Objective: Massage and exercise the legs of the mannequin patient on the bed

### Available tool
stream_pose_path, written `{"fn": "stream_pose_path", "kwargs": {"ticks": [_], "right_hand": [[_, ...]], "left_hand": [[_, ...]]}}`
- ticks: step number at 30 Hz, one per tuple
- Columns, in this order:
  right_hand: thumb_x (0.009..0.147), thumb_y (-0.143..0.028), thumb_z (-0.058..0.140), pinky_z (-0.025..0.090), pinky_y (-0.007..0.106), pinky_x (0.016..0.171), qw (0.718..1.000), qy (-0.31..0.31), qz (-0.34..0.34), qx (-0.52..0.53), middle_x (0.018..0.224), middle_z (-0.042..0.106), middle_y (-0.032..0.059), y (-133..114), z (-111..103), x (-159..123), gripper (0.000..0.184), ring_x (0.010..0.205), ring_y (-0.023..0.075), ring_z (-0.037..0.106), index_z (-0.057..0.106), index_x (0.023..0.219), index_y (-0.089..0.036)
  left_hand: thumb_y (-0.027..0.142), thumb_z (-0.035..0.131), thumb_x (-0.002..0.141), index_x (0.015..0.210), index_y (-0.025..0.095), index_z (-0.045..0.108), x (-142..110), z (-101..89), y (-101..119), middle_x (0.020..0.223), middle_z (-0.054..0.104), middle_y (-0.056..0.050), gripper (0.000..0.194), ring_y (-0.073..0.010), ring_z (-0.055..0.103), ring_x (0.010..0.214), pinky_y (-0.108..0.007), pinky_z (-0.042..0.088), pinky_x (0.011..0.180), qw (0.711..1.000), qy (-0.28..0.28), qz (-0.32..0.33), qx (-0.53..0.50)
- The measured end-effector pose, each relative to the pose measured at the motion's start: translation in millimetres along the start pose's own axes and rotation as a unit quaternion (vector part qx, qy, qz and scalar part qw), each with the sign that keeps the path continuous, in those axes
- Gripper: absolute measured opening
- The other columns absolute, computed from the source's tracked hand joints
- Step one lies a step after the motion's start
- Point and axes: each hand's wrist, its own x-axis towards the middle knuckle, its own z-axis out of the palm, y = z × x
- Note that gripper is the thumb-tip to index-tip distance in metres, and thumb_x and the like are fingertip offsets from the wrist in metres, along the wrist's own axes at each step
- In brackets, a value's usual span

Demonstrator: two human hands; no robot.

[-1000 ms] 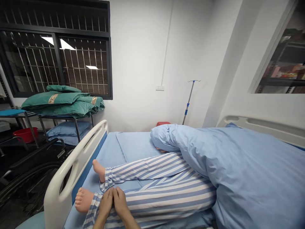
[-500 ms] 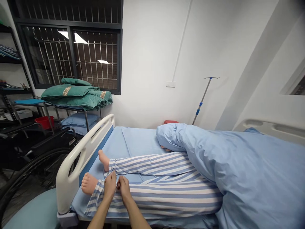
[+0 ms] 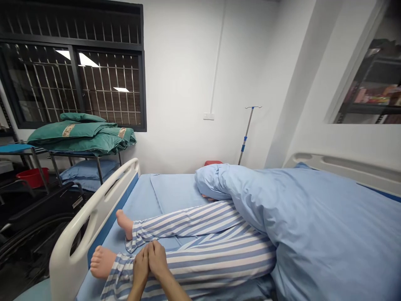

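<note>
a blue sheet (image 3: 175, 192) covers the bed, and a white bed end (image 3: 94, 209) rises just beside the bare feet. behind it are a white wall (image 3: 184, 83) and a barred window (image 3: 75, 79). green quilts (image 3: 81, 133) sit on a metal rack (image 3: 98, 165) above a blue pillow (image 3: 87, 172), near a red basin (image 3: 33, 176) and a wheelchair (image 3: 40, 221). an iv pole (image 3: 247, 133) stands past the bed. a manikin (image 3: 102, 262) lies under a blue duvet (image 3: 313, 225), showing 2 striped trouser legs (image 3: 203, 255). the left hand (image 3: 140, 267) and right hand (image 3: 157, 260) rest side by side on the nearer leg, fingers together; i cannot tell if they grip the cloth.
</note>
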Motion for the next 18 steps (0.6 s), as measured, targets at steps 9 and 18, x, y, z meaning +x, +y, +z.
{"fn": "stream_pose_path", "kwargs": {"ticks": [9, 18], "right_hand": [[0.089, -0.032, 0.026, 0.027, 0.027, 0.054, 0.995, 0.021, -0.062, -0.08, 0.063, 0.057, 0.0039, 34, 3, -12, 0.035, 0.059, 0.0171, 0.051, 0.05, 0.067, -0.02], [0.085, -0.032, 0.029, 0.031, 0.026, 0.055, 0.997, 0.005, 0.018, 0.078, 0.059, 0.051, 0.0013, 33, -5, -2, 0.031, 0.058, 0.0151, 0.046, 0.041, 0.059, -0.02]], "left_hand": [[0.054, 0.039, 0.068, 0.073, 0.016, 0.064, 4, 4.1, -9, 0.086, 0.069, -0.013, 0.046, -0.0284, 0.061, 0.09, -0.041, 0.045, 0.085, 1.0, -0.013, 0.007, 0.008], [0.064, 0.038, 0.067, 0.048, 0.022, 0.037, 2, 15.9, 33, 0.043, 0.045, 0.001, 0.046, -0.0158, 0.046, 0.048, -0.029, 0.04, 0.051, 0.994, 0.016, -0.026, -0.108]]}}
